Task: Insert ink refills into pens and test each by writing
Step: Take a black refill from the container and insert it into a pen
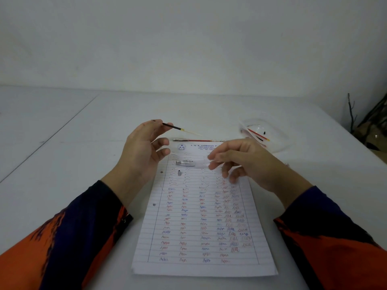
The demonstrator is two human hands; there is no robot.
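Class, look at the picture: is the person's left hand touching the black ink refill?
Touching. The head view shows the left hand pinching the black ink refill at its fingertips, above the table.

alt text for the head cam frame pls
A person's left hand pinches a black ink refill above a lined sheet covered in scribbles, while the right hand hovers blurred over clear pen parts. A red pen and a clear bag of refills lie beyond.

right hand (247,162): we are seeing blurred fingers, grip unclear
clear pen barrel (189,163): its right end is blurring behind them
sleeves (62,243): frame edges are cutting them off
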